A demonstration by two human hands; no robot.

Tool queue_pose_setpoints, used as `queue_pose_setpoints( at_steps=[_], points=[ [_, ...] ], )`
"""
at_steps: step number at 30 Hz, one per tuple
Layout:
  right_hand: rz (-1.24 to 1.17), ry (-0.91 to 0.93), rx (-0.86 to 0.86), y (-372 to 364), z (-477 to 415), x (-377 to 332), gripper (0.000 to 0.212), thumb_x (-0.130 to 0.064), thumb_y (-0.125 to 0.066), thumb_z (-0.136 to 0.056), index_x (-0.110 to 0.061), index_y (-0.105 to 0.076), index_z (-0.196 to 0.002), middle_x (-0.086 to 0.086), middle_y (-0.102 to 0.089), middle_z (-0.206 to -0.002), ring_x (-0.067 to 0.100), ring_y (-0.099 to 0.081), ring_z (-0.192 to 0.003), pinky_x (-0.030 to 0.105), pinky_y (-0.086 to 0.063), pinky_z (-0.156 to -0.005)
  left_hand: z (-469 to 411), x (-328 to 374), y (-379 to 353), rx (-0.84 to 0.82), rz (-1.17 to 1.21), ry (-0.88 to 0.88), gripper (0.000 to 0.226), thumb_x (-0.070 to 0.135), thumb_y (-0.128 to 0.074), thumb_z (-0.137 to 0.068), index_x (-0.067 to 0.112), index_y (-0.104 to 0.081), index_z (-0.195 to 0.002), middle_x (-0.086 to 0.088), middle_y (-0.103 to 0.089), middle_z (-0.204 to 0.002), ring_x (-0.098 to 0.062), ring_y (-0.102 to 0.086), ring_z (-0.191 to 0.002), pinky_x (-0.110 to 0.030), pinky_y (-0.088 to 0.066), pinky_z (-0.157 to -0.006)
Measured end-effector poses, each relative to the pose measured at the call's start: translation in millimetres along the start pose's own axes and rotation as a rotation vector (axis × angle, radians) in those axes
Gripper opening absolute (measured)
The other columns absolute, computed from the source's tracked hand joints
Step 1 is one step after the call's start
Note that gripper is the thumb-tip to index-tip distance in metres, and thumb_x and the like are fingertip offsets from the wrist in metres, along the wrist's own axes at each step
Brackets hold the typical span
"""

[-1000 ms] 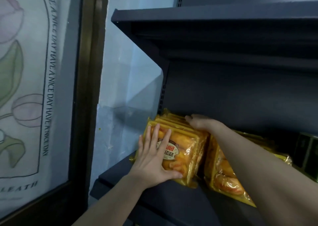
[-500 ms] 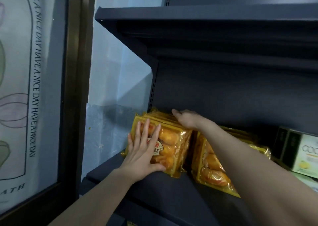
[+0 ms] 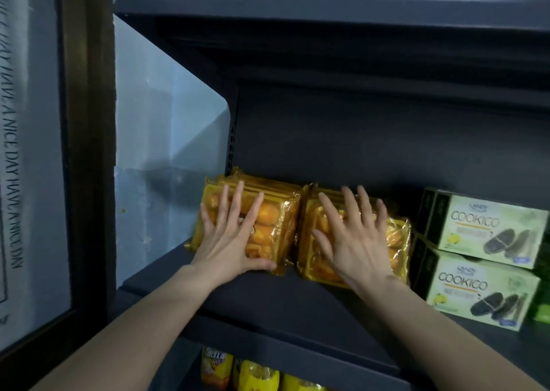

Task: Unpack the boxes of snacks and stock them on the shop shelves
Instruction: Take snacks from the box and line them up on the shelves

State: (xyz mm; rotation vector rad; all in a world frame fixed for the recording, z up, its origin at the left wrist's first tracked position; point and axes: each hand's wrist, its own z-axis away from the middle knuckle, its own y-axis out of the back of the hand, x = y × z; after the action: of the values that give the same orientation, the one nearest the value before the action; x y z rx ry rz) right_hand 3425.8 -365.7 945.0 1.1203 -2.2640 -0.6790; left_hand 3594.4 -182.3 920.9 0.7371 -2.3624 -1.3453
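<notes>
Both hands lie flat and wide open, fingers spread, on yellow snack packs standing on edge on a dark shelf (image 3: 282, 301). The left hand (image 3: 229, 241) presses its palm against the front pack of the left row of packs (image 3: 276, 227), which sits at about 9 o'clock from the middle of the view, its far end near the shelf's back panel. The thumb reaches down to the bottom edge of that front pack, close to the shelf board. The right hand (image 3: 354, 241) rests the same way on the front of the right row of packs (image 3: 398, 238), just at the 3 o'clock side of the left row; the two rows touch or nearly touch along their inner edges. Neither hand curls round a pack. Further toward 3 o'clock, just beside the right row, two green cookie boxes (image 3: 488, 229) are stacked one on the other, fronts facing out. An upper shelf (image 3: 297, 9) runs across at 12 o'clock. At 6 o'clock, under the shelf board, the tops of more yellow bags (image 3: 256, 375) show on a lower level. At 9 o'clock stands a dark door frame (image 3: 86, 152) with a lettered poster (image 3: 15, 152) behind its glass.
</notes>
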Motion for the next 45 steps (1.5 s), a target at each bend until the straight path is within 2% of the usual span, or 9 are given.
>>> queue_pose_setpoints(
  at_steps=[3, 7, 15, 19, 23, 28, 31, 34, 45],
  points=[
    [0.084, 0.011, -0.154, -17.4, 24.7, 18.5, 0.081, -0.075, -0.021, -0.093, -0.03, -0.011, -0.159, 0.018, -0.016, -0.164, 0.043, -0.008, -0.151, 0.071, -0.014, -0.113, -8.1, 8.8, -5.4, -0.01, -0.004, -0.02, 0.13, 0.085, -0.055, -0.066, 0.032, 0.032, -0.146, -0.007, 0.049, -0.147, -0.033, 0.042, -0.136, -0.075, 0.007, -0.106],
    [0.065, -0.032, -0.256, -40.7, 18.7, 13.8, 0.085, -0.079, -0.016, -0.089, -0.031, -0.006, -0.159, 0.016, -0.004, -0.166, 0.044, 0.001, -0.151, 0.077, -0.011, -0.109, -15.4, 8.5, -12.4, -0.011, -0.033, -0.005, 0.129, 0.086, -0.052, -0.066, 0.031, 0.032, -0.147, -0.007, 0.048, -0.148, -0.034, 0.042, -0.136, -0.076, 0.009, -0.104],
    [0.094, -0.073, -0.28, -13.3, 13.4, 8.9, 0.101, -0.087, -0.018, -0.079, -0.033, 0.025, -0.153, 0.01, 0.028, -0.161, 0.041, 0.03, -0.144, 0.077, 0.002, -0.109, -7.7, 11.2, 2.2, -0.107, 0.018, 0.005, 0.127, 0.086, -0.051, -0.067, 0.037, 0.04, -0.14, -0.001, 0.057, -0.139, -0.031, 0.048, -0.132, -0.075, 0.006, -0.107],
    [0.041, -0.293, -0.318, -0.9, 24.9, 26.2, 0.119, -0.093, -0.035, -0.071, -0.031, 0.027, -0.152, 0.014, 0.03, -0.16, 0.045, 0.02, -0.147, 0.075, -0.02, -0.11, -2.1, 3.6, 6.1, -0.117, 0.164, 0.166, 0.133, 0.087, -0.055, -0.06, 0.041, 0.046, -0.134, 0.001, 0.059, -0.137, -0.036, 0.044, -0.133, -0.076, 0.001, -0.105],
    [-0.049, -0.263, -0.322, -2.8, 23.0, 16.9, 0.114, -0.084, -0.047, -0.077, -0.033, 0.019, -0.154, 0.012, 0.03, -0.159, 0.047, 0.014, -0.147, 0.063, -0.038, -0.108, 0.6, 1.8, -7.8, -0.06, 0.255, 0.174, 0.134, 0.082, -0.062, -0.061, 0.043, 0.04, -0.138, 0.002, 0.057, -0.139, -0.035, 0.042, -0.136, -0.077, -0.005, -0.106],
    [0.003, -0.25, -0.332, -7.0, 15.9, 0.4, 0.108, -0.083, -0.041, -0.081, -0.032, 0.021, -0.154, 0.014, 0.033, -0.158, 0.048, 0.024, -0.145, 0.072, -0.015, -0.112, 1.6, 1.3, -11.1, 0.001, 0.206, 0.164, 0.132, 0.085, -0.058, -0.061, 0.04, 0.034, -0.143, -0.001, 0.053, -0.144, -0.035, 0.039, -0.138, -0.074, -0.001, -0.107],
    [0.087, -0.079, -0.26, -11.1, 16.0, 1.5, 0.108, -0.084, -0.037, -0.081, -0.031, 0.024, -0.152, 0.012, 0.035, -0.158, 0.042, 0.032, -0.143, 0.076, 0.005, -0.108, 1.6, 3.4, -8.0, 0.127, 0.003, -0.027, 0.124, 0.086, -0.051, -0.066, 0.033, 0.02, -0.152, -0.01, 0.037, -0.154, -0.036, 0.03, -0.143, -0.07, 0.003, -0.109],
    [0.103, 0.058, -0.292, -24.5, 20.8, 8.3, 0.102, -0.083, -0.035, -0.083, -0.035, 0.022, -0.153, 0.007, 0.036, -0.158, 0.039, 0.031, -0.145, 0.075, 0.002, -0.11, -2.8, 7.0, -13.6, 0.14, -0.092, -0.177, 0.108, 0.076, -0.052, -0.077, 0.034, 0.01, -0.155, -0.01, 0.027, -0.159, -0.034, 0.023, -0.146, -0.071, -0.001, -0.111],
    [0.084, 0.048, -0.429, -23.3, 16.1, 9.9, 0.096, -0.079, -0.03, -0.089, -0.034, 0.029, -0.151, 0.007, 0.042, -0.155, 0.04, 0.037, -0.141, 0.073, 0.011, -0.111, -6.2, 6.1, -17.6, 0.104, -0.09, -0.171, 0.1, 0.074, -0.043, -0.082, 0.041, 0.024, -0.149, -0.004, 0.04, -0.153, -0.028, 0.035, -0.142, -0.065, 0.01, -0.112]
  ],
)
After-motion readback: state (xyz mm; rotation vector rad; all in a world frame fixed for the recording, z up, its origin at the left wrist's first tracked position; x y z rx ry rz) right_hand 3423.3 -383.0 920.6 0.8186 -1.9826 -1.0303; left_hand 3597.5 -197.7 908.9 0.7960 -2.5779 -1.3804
